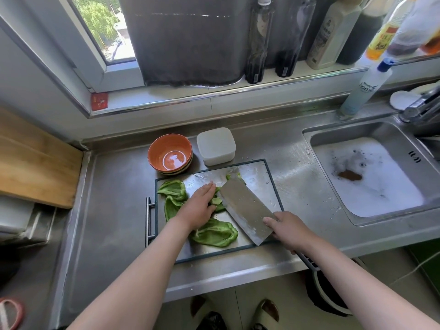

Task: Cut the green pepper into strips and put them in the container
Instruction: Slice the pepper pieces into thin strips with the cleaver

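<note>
The main danger I see is for the left hand [198,206]. Its fingers [209,186] lie almost straight on a small piece of pepper [217,201], and the fingertips are just beside the knife [245,208]. If the blade comes down or slides to the left while they are not tucked in, it can cut them. The board [269,184] is shiny metal and looks wet, so I judge the pepper could slip under pressure. The left hand grasps nothing; it only presses. The right hand [285,231] is clenched on the knife handle, which is hidden under it, with one finger on the blade. Three bigger pepper pieces lie uncut on the left part of the board. The container [216,146] stands just behind the board; I cannot tell whether it is covered.
</note>
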### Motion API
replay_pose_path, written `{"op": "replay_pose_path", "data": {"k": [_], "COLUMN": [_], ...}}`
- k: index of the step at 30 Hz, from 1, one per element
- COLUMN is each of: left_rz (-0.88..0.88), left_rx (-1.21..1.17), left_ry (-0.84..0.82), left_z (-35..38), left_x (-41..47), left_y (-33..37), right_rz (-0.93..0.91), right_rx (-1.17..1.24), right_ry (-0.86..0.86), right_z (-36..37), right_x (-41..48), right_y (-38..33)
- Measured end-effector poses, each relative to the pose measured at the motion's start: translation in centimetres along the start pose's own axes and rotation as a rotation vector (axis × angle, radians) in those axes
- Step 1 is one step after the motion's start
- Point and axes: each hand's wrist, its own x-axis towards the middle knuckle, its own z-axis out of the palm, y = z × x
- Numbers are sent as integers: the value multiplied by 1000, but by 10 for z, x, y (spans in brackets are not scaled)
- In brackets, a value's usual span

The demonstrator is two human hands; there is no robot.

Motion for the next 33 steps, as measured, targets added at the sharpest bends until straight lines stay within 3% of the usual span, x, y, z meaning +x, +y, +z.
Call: {"op": "replay_pose_path", "data": {"k": [6, 11, 17, 21, 33], "left_rz": [-45, 73, 107, 85, 110], "left_rx": [323, 181, 106, 31, 183], "left_ry": [248, 485, 103, 165, 249], "left_z": [2, 7, 7, 24, 24], "left_x": [-9, -12, 1, 1, 3], "left_y": [18, 18, 23, 27, 48], "right_rz": [68, 59, 81, 78, 40], "right_rx": [264, 191, 217, 206, 48], "right_ry": [53, 59, 95, 114, 215], "right_z": [-26, -38, -28, -28, -22], "right_x": [-6, -4, -8, -10, -18], "right_y": [4, -1, 5, 8, 8]}}
